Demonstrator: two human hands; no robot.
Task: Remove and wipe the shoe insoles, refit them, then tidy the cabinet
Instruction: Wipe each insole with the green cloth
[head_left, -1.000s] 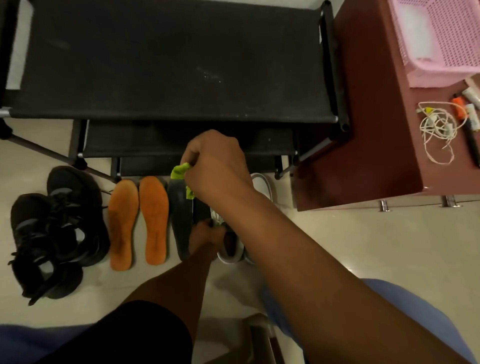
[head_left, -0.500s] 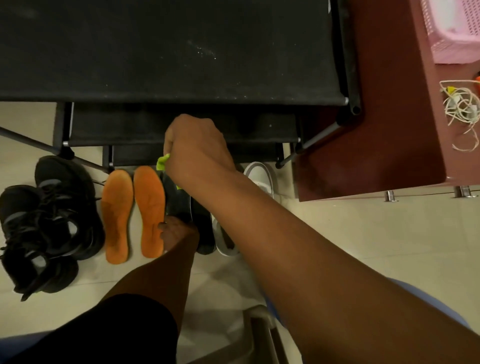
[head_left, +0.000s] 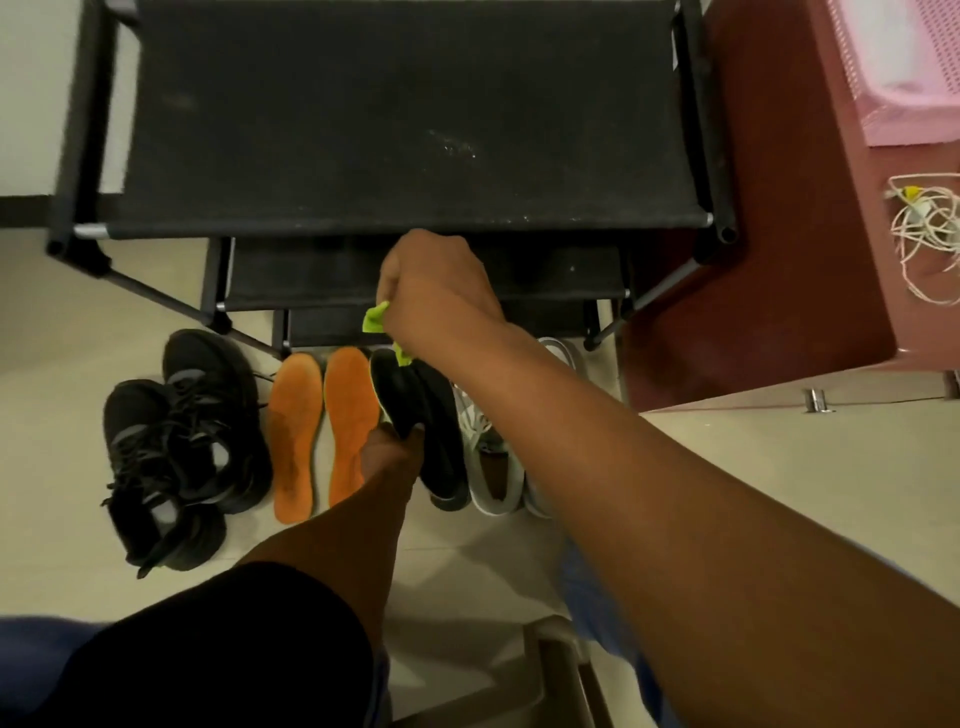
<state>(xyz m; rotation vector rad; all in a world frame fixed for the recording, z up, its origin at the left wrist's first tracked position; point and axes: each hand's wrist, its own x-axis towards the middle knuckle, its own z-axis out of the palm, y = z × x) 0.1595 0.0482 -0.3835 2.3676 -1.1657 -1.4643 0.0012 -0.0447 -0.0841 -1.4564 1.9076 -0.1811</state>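
My left hand grips the near end of a black insole and holds it tilted above the floor. My right hand holds a yellow-green cloth against the insole's far end. A second black insole lies on the floor beside it. Two orange insoles lie side by side to the left. A pair of black sneakers sits at the far left, and a pair of grey-white shoes shows under my right forearm.
A black fabric shoe rack with lower shelves stands in front of me. A dark red cabinet on the right carries a pink basket and a tangled white cable. Pale tiled floor lies around the shoes.
My left hand has lifted and tilted the black insole a little. My right hand stays at its far end with the cloth. The view has shifted slightly.
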